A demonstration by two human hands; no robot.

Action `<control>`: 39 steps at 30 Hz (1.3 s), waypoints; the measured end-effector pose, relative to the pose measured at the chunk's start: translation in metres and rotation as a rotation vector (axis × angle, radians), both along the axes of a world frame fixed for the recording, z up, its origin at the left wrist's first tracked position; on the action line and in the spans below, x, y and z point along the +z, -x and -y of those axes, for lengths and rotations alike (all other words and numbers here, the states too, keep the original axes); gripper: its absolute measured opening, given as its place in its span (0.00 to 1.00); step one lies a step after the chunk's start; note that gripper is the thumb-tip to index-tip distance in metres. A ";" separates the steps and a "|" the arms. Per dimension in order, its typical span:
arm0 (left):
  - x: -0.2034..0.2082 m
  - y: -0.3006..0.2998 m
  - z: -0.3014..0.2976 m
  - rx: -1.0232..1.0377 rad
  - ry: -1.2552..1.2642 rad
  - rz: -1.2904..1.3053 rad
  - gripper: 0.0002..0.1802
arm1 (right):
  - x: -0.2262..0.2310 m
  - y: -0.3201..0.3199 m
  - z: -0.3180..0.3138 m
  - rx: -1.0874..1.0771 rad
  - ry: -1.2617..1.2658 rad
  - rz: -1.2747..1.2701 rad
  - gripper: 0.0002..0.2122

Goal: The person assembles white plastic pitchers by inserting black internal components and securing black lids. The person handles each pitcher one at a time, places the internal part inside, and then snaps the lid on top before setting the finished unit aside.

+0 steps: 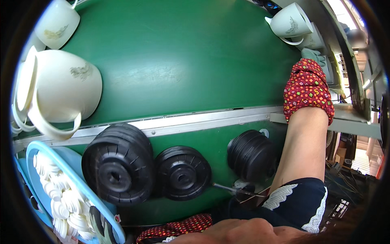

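My right hand (307, 87), in a red patterned glove, reached out toward two o'clock and lay on the far right part of the green belt (183, 61). It rested just beside a grey-green cloth (316, 55), and I could not tell whether the fingers were clenched or loose, since the glove hid them. A cream cup (291, 22) stood just past it at one o'clock, lying tilted with its handle toward me. My left hand (239, 232) sat bare at six o'clock, close under my chin; I could not tell what it gripped, if anything.

At nine o'clock a large cream cup (61, 87) lay on its side, with another cream cup (57, 24) at eleven o'clock. Below the metal rail (183, 122), three stacks of black ribbed lids (118, 162) stood in a row. At seven o'clock a blue tray (77, 160) held small white caps (61, 199).
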State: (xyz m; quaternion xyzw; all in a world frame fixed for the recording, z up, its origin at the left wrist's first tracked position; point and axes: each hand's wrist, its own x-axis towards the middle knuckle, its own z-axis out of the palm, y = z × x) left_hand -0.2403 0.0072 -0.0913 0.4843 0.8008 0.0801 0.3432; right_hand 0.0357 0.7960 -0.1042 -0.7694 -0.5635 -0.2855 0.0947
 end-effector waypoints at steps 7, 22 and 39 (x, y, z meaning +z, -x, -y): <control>-0.005 0.005 -0.030 0.020 0.036 0.061 0.64 | -0.001 -0.023 -0.031 -0.008 0.034 0.032 0.36; 0.009 -0.003 -0.004 0.052 -0.102 0.079 0.64 | 0.008 -0.020 -0.012 0.144 0.093 -0.005 0.34; 0.091 -0.052 0.075 0.454 -0.776 0.920 0.43 | 0.169 0.031 0.320 1.172 0.276 -0.645 0.26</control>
